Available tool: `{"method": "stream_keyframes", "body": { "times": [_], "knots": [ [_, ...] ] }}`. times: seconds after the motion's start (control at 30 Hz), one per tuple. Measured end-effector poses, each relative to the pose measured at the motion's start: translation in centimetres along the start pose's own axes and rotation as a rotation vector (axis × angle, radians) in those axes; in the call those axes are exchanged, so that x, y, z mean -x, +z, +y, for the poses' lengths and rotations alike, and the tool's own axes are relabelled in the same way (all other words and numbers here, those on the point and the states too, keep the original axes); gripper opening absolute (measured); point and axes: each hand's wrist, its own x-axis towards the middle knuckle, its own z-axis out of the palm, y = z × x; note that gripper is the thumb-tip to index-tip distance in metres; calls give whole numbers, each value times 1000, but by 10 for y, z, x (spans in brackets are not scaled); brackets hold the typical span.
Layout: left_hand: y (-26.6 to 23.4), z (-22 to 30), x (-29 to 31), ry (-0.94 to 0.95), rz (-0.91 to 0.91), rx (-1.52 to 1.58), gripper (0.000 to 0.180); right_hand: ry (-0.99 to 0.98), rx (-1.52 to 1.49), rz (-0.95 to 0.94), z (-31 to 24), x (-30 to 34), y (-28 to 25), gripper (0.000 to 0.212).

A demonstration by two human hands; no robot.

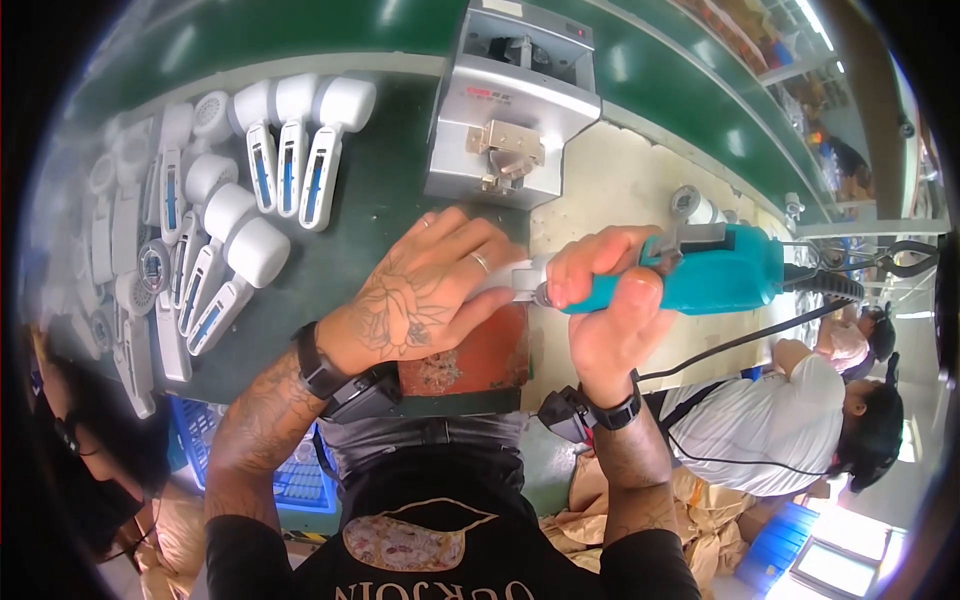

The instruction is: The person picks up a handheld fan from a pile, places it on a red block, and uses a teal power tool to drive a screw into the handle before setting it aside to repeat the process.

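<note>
My right hand point(620, 300) is wrapped round a teal electric screwdriver point(725, 270), which lies nearly level with its tip pointing left. My left hand point(430, 285) is closed on a white plastic piece point(524, 280), mostly hidden by my fingers. The screwdriver's nose is at this piece; whether the bit touches it cannot be made out. Below my hands lies a worn red-brown pad point(468, 355) at the bench's near edge. Beyond them stands a grey metal screw feeder point(510, 110) with a small bracket on its front.
Many white shower heads point(320, 165) with blue-striped handles lie in rows on the green bench point(375, 180) at left. Another white head point(697, 207) lies at far right. A black cable point(740, 345) runs right. A blue basket point(300, 485) is below. Co-workers point(770, 430) sit nearby.
</note>
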Motion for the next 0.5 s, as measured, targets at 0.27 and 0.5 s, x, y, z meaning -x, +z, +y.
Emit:
{"method": "stream_keyframes", "body": {
  "times": [0.27,0.5],
  "knots": [
    [3,-11,7,117,89,-34,44,24,-6,103,12,11,4,37],
    [11,10,22,530,284,-397,37,-160,-222,214,-42,42,-10,55]
  ]
}}
